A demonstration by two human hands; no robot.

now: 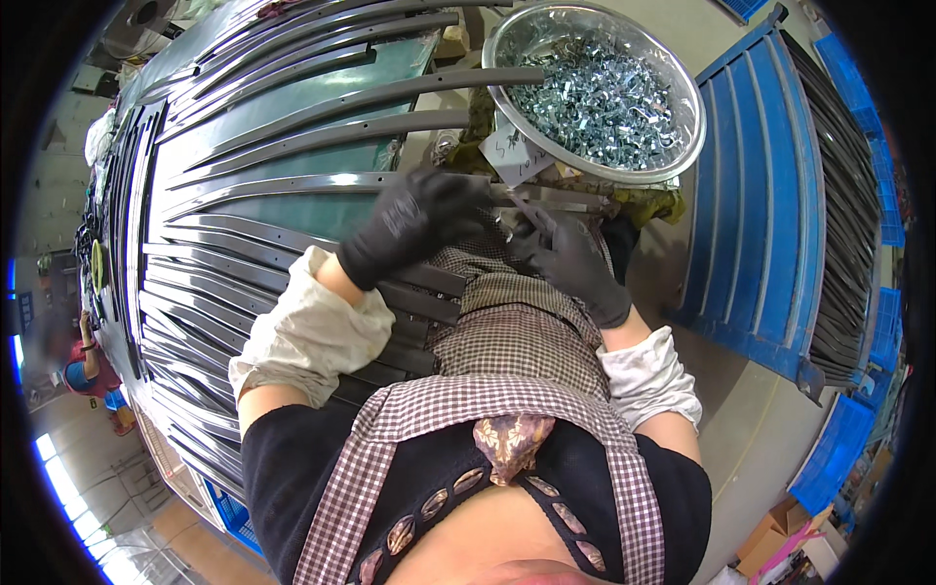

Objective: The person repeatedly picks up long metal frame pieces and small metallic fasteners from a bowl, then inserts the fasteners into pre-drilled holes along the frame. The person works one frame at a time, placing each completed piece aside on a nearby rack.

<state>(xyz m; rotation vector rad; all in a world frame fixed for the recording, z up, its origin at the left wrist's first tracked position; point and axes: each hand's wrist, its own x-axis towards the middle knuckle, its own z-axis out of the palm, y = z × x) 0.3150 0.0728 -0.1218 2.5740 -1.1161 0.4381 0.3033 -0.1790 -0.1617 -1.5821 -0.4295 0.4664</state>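
Note:
My left hand, in a dark work glove, is closed at the end of a long dark grey strip with small holes. Facing it, my right hand, gloved alike, has its fingers bent around a slim dark bar-like piece whose kind I cannot make out. The fingertips of both hands come close together just below a white paper tag. Beyond them, a round metal basin holds a heap of small shiny metal clips.
Many similar dark strips lie side by side across the green-topped table at left. A blue metal rack loaded with dark strips stands at right. Another person is at far left. Cardboard boxes sit at lower right.

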